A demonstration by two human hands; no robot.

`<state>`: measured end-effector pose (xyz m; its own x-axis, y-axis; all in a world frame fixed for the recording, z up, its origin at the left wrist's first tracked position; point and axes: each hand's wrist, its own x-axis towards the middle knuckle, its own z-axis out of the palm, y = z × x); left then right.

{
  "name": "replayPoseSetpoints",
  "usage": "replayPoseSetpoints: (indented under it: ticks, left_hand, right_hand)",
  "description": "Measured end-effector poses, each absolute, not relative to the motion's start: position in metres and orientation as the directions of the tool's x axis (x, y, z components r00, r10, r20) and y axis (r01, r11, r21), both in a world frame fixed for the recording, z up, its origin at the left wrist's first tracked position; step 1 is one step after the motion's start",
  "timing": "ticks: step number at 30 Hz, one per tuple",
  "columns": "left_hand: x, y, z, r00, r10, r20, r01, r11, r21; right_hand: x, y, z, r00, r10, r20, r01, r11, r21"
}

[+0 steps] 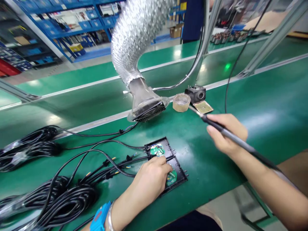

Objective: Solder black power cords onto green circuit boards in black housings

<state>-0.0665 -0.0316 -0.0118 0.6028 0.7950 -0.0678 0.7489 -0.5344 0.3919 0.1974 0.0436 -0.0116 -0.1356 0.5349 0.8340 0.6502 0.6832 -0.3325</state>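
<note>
My right hand [227,133] grips a soldering iron [218,126] by its dark handle. The iron points to the left, its tip at the right side of a round, yellowish, translucent dish [181,102]. Just behind the tip are a black iron stand [196,93] and a small square tray [203,107]. My left hand [154,175] rests with bent fingers on two adjoining black plastic housings [179,165]. Green circuit boards [172,177] lie inside them. The palm and thumb are hidden, so what the closed fingers hold cannot be seen.
Coiled black cables [69,200] cover the left of the green table [204,173], with bare coloured wire ends near the housings. A silver exhaust duct [134,41] with a fan-covered hood [150,110] hangs over the middle. Metal frame posts [269,41] rise behind.
</note>
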Motion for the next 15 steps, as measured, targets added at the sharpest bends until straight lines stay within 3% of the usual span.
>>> replayPoseSetpoints:
  ticks: [6,11,15]
  left_hand:
    - [-0.067,-0.032,-0.011,0.591,0.802,-0.085,0.761,-0.520,0.388]
    - [-0.066,-0.032,-0.011,0.594,0.796,-0.116,0.767,-0.516,0.382]
    - [-0.066,-0.031,-0.013,0.588,0.803,-0.099,0.768,-0.516,0.379]
  right_hand:
    - [0.209,0.111,-0.029,-0.086,0.727,0.682,0.622,0.574,-0.533]
    - [0.253,0.129,-0.033,0.216,0.684,0.696,0.647,0.434,-0.627]
    - [0.263,0.153,-0.033,0.255,0.718,0.647,0.669,0.352,-0.654]
